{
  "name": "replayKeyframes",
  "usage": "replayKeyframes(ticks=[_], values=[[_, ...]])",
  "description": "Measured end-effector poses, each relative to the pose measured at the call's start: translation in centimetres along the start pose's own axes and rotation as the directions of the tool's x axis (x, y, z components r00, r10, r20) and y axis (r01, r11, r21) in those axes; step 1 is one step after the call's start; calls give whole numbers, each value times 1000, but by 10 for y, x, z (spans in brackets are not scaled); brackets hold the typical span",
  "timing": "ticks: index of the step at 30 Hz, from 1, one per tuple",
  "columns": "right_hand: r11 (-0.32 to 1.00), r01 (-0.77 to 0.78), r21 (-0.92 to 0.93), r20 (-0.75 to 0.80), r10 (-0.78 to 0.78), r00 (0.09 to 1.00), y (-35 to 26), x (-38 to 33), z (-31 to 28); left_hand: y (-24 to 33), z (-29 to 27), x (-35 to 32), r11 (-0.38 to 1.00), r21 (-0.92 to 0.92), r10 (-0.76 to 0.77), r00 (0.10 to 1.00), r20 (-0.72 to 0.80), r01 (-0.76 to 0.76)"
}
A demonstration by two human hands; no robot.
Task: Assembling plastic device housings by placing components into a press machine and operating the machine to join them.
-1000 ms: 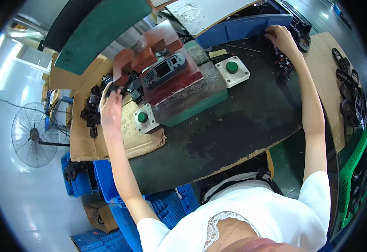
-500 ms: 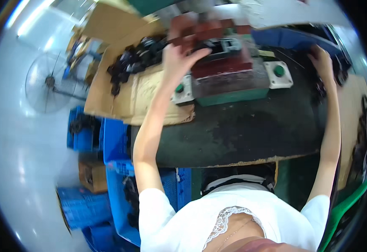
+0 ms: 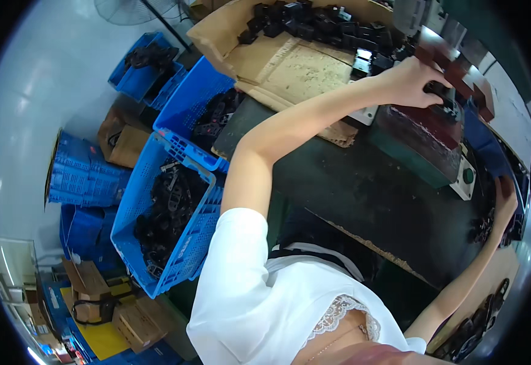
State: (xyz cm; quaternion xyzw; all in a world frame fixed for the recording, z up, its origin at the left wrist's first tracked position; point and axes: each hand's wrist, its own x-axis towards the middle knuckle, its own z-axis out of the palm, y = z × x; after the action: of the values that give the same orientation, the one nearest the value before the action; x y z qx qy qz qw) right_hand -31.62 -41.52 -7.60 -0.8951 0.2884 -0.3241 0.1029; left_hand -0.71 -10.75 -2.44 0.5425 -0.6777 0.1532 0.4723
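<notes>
Pale, glossy floor [image 3: 28, 109], light reflecting off it. Dark worktable [image 3: 362, 188], surface worn, front edge chipped. Blue crates [image 3: 174, 201] of black parts stand on the floor just left of the table; more blue crates [image 3: 80, 176] stacked beyond. Cardboard boxes [image 3: 122, 137] between the crates, others [image 3: 134, 325] lower left. Fan [image 3: 131, 9] at top edge. Cardboard sheet [image 3: 289, 64] on the table's far end.

We see a small black plastic part [image 3: 441, 91] lying on the dark red fixture block [image 3: 426, 125], under fingertips.
</notes>
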Motion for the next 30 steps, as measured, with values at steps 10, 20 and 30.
replayKeyframes(ticks=[10, 20, 30], values=[[996, 35, 86, -59, -30, 998, -47, -6, -7, 6, -5, 0, 990, 125, -75, 997, 25, 71], [994, 64, 83, -87, -57, 995, -56, -10, -18, 2, 1, 5, 996, 73, -59, 993, 104, 52], [988, -4, 153, -125, 24, 992, -84, -13, -21, 3, -16, 10, 984, 35, -175, 943, 283, 172]])
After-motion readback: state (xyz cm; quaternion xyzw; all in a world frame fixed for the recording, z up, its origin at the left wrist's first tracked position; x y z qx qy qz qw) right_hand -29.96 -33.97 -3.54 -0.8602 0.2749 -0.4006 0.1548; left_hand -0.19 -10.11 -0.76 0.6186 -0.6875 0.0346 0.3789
